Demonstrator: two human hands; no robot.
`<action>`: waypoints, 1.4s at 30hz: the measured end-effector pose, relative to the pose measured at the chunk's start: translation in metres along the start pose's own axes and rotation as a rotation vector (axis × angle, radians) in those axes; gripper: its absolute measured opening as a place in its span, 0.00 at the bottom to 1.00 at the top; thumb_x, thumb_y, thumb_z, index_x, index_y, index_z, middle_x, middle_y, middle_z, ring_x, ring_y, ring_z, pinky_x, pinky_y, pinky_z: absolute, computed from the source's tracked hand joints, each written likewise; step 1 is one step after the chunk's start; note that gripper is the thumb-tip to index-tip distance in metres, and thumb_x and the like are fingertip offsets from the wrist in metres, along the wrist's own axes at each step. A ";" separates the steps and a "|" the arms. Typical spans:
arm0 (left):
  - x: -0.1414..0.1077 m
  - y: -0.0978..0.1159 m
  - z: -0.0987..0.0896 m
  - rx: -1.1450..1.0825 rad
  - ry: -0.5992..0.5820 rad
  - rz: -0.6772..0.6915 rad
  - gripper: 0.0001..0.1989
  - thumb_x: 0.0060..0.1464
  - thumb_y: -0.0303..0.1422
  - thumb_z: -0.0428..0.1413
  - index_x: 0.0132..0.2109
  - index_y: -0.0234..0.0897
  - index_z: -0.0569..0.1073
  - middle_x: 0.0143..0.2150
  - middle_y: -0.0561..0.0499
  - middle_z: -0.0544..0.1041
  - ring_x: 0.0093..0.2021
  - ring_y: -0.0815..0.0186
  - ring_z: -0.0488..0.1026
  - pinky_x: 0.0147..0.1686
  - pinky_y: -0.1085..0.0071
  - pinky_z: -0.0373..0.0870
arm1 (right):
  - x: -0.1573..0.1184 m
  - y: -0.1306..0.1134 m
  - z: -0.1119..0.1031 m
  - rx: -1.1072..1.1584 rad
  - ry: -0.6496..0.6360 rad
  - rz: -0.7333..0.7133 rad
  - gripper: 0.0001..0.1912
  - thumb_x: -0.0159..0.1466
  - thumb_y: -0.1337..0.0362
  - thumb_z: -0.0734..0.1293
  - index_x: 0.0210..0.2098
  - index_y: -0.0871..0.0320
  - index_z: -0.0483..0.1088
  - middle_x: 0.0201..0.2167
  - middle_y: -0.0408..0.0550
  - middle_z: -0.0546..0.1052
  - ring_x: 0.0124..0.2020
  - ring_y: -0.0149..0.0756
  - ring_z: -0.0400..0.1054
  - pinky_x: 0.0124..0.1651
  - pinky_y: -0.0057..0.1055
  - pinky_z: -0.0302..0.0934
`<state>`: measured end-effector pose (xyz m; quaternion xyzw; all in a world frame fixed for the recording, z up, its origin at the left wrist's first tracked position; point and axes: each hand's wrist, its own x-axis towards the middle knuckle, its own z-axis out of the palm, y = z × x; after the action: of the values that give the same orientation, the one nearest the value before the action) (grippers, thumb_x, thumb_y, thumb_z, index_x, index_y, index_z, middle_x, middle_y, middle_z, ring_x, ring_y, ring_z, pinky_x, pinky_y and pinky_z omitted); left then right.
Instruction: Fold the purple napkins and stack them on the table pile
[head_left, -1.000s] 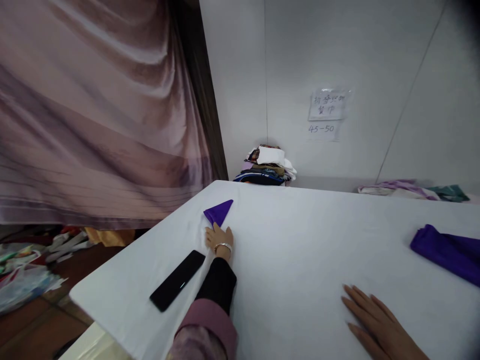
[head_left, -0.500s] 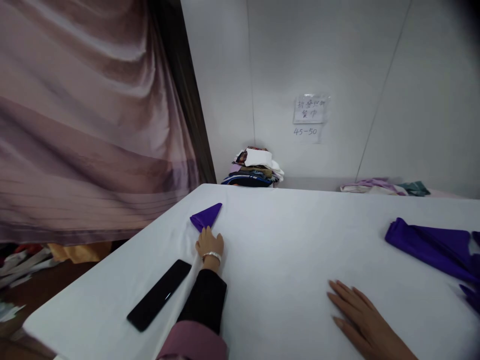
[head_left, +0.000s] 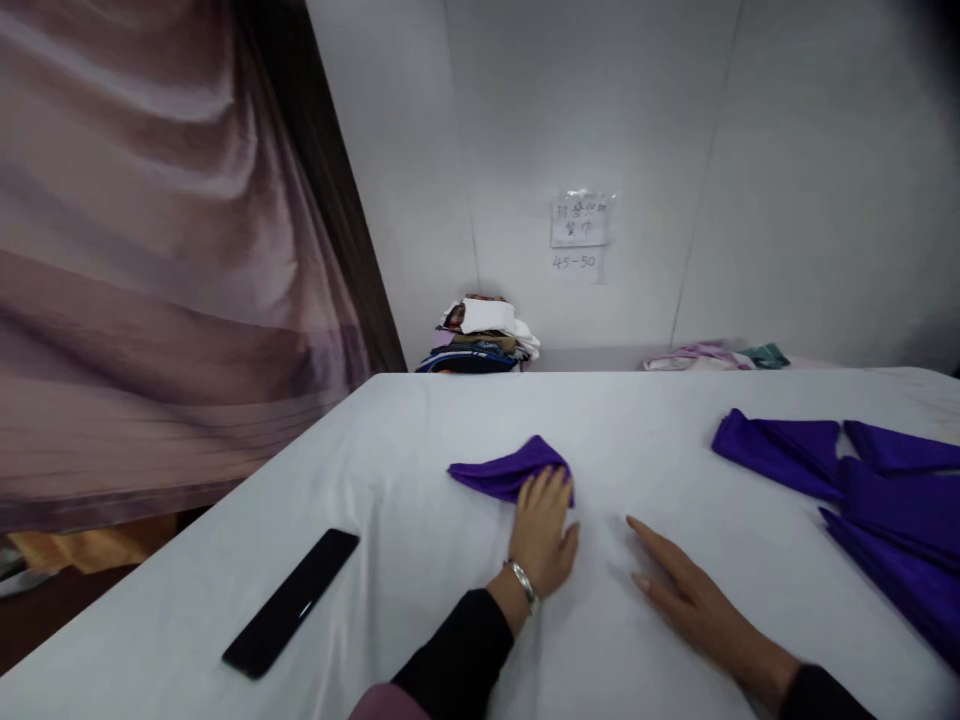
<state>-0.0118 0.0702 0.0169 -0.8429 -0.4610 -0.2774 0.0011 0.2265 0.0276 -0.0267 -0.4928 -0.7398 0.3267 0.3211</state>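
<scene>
A folded purple cloth napkin lies on the middle of the white table, its narrow point toward the left. My left hand, with a silver bracelet at the wrist, rests its outstretched fingers on the napkin's right end; the thumb stands apart. Part of that end is hidden beneath the fingers. To the right, my right hand hovers close to the tabletop, holding nothing, fingers straight and thumb separated. It points toward the napkin without touching it.
A black phone lies left of my hands on the white table. More folded purple cloths are spread at the right. Stacked clothes and other fabric sit beyond the far edge. A curtain hangs at left.
My left hand has brought the napkin from the left side toward the middle, and the napkin has turned. My right hand has come forward and slightly left. The view has shifted right.
</scene>
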 end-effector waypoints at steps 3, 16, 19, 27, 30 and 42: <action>-0.013 0.054 0.003 -0.206 -0.200 0.243 0.26 0.54 0.32 0.49 0.60 0.40 0.58 0.61 0.47 0.64 0.63 0.59 0.52 0.62 0.53 0.45 | 0.003 -0.009 -0.010 0.419 0.134 0.087 0.34 0.64 0.48 0.57 0.65 0.48 0.41 0.64 0.50 0.52 0.62 0.42 0.51 0.61 0.47 0.49; -0.031 0.090 0.004 -0.401 -0.339 0.335 0.15 0.52 0.33 0.53 0.48 0.39 0.70 0.49 0.49 0.74 0.50 0.60 0.64 0.57 0.57 0.52 | 0.005 -0.017 -0.013 0.481 0.033 0.036 0.34 0.59 0.51 0.65 0.62 0.51 0.54 0.62 0.50 0.58 0.62 0.43 0.51 0.62 0.46 0.45; -0.032 0.090 0.004 -0.417 -0.320 0.354 0.14 0.52 0.32 0.52 0.47 0.39 0.70 0.46 0.49 0.75 0.48 0.61 0.66 0.54 0.58 0.56 | 0.002 -0.023 -0.012 0.340 -0.013 0.031 0.30 0.59 0.51 0.66 0.58 0.53 0.60 0.60 0.50 0.61 0.61 0.44 0.52 0.63 0.46 0.44; -0.031 0.087 0.001 -0.361 -0.307 0.335 0.21 0.51 0.29 0.53 0.54 0.42 0.65 0.50 0.48 0.72 0.50 0.60 0.66 0.50 0.60 0.63 | 0.000 -0.036 -0.018 0.480 -0.124 0.102 0.27 0.58 0.54 0.67 0.55 0.54 0.64 0.55 0.49 0.68 0.56 0.42 0.60 0.60 0.42 0.51; -0.032 0.083 0.005 -0.299 -0.300 0.339 0.23 0.50 0.28 0.53 0.55 0.42 0.64 0.49 0.48 0.74 0.49 0.60 0.69 0.48 0.59 0.66 | 0.001 -0.038 -0.017 0.517 -0.122 0.104 0.22 0.57 0.55 0.68 0.50 0.55 0.69 0.50 0.48 0.72 0.52 0.41 0.64 0.56 0.39 0.56; -0.025 0.043 0.039 -0.205 0.028 0.514 0.16 0.55 0.35 0.51 0.51 0.40 0.65 0.40 0.50 0.80 0.37 0.65 0.77 0.35 0.74 0.75 | 0.014 -0.015 -0.009 0.338 -0.047 0.069 0.14 0.53 0.72 0.66 0.38 0.56 0.76 0.29 0.39 0.75 0.30 0.27 0.65 0.34 0.22 0.58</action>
<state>0.0295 0.0366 -0.0172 -0.9240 -0.2016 -0.3249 -0.0074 0.2215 0.0376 -0.0074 -0.4492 -0.6643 0.4688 0.3703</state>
